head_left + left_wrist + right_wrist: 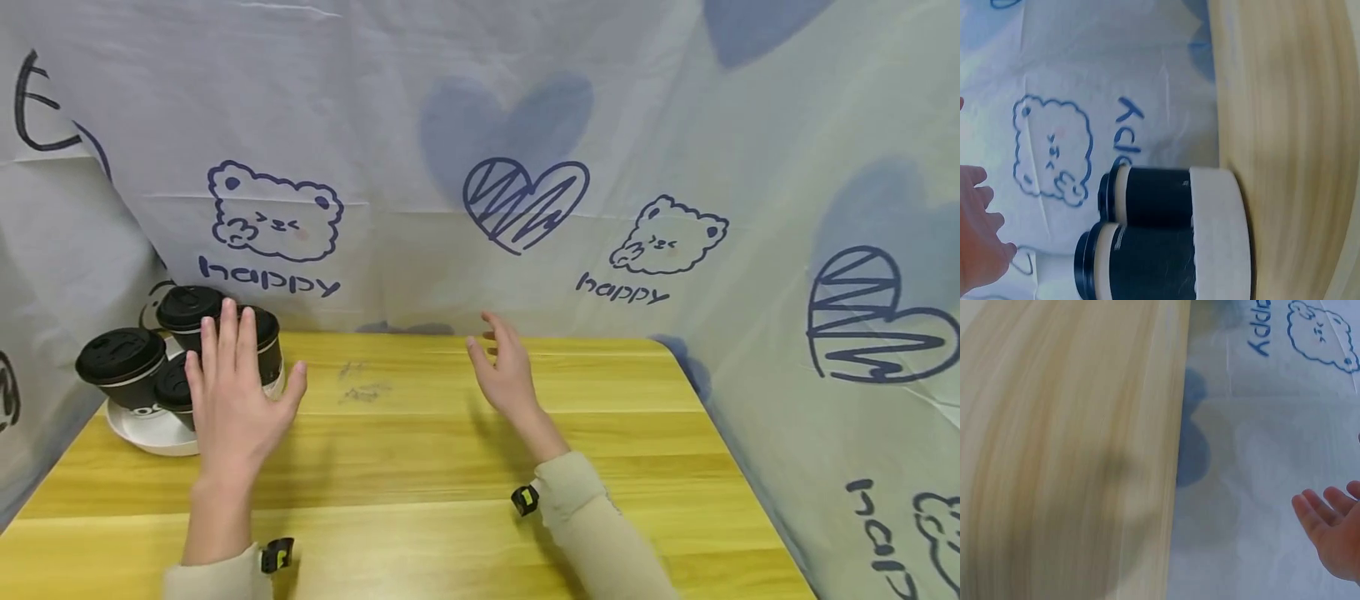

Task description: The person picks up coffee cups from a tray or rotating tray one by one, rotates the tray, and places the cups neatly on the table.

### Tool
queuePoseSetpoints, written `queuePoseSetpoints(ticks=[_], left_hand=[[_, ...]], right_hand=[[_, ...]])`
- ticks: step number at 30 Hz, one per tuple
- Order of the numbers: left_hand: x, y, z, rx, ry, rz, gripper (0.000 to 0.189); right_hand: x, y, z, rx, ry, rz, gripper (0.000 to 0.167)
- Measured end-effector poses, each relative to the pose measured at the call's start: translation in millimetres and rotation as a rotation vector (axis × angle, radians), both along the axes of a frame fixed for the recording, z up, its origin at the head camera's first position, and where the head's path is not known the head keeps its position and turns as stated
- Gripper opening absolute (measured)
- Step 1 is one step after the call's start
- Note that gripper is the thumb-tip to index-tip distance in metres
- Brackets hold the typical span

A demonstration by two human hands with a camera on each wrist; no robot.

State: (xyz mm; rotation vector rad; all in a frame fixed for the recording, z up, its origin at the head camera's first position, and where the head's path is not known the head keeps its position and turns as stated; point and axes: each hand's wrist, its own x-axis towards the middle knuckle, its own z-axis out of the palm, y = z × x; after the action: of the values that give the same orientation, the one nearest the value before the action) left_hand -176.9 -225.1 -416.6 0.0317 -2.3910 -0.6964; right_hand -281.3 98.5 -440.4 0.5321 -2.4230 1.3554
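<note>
Several black lidded paper cups (122,367) stand upright close together in a round white tray (161,437) at the table's back left. My left hand (238,408) is raised in front of the cups with fingers spread, overlapping some of them in the head view. In the left wrist view, two cups (1152,262) rise from the white tray (1222,231), and the left hand (982,234) is above lid height, apart from them. Over the middle of the table hovers my right hand (506,367), fingers loosely extended, holding nothing. The right wrist view shows that hand (1338,534) against the cloth.
The yellow wood-grain table (420,467) has faint grey scuff marks (365,390) near its back edge. A pale cloth (405,167) with hearts, bears and lettering hangs behind it and along both sides. Each wrist wears a small black device (525,500).
</note>
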Motion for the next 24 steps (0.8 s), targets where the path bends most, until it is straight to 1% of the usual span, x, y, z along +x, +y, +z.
queuePoseSetpoints(ticks=[3, 8, 11, 14, 16, 19, 21, 24], left_hand=[[4.7, -8.8, 2.8, 0.046, 0.065, 0.036, 0.087], [10.1, -23.1, 5.8, 0.125, 0.221, 0.098, 0.083], [12.2, -29.0, 8.2, 0.174, 0.319, 0.154, 0.078], [15.3, -31.9, 13.5, 0.246, 0.385, 0.214, 0.071], [18.5, -31.8, 18.6, 0.300, 0.400, 0.254, 0.067], [23.7, -34.3, 22.9, 0.398, 0.386, 0.301, 0.064], [25.4, -39.8, 20.8, 0.458, 0.357, 0.333, 0.063], [23.0, -53.8, 11.0, 0.555, 0.313, 0.381, 0.064]], right_hand=[[-0.7, -18.7, -1.5, -0.040, -0.003, 0.030, 0.055], [-2.2, -47.5, -4.7, -0.078, -0.004, 0.080, 0.054], [-2.8, -63.3, -5.6, -0.094, -0.008, 0.106, 0.053], [-3.5, -79.8, -6.9, -0.113, -0.017, 0.128, 0.052], [-4.5, -90.2, -7.4, -0.118, -0.023, 0.141, 0.052], [-4.9, -106.3, -9.7, -0.108, -0.034, 0.154, 0.051], [-4.6, -116.7, -11.6, -0.090, -0.042, 0.161, 0.052], [-2.9, -131.0, -13.6, -0.072, -0.053, 0.176, 0.053]])
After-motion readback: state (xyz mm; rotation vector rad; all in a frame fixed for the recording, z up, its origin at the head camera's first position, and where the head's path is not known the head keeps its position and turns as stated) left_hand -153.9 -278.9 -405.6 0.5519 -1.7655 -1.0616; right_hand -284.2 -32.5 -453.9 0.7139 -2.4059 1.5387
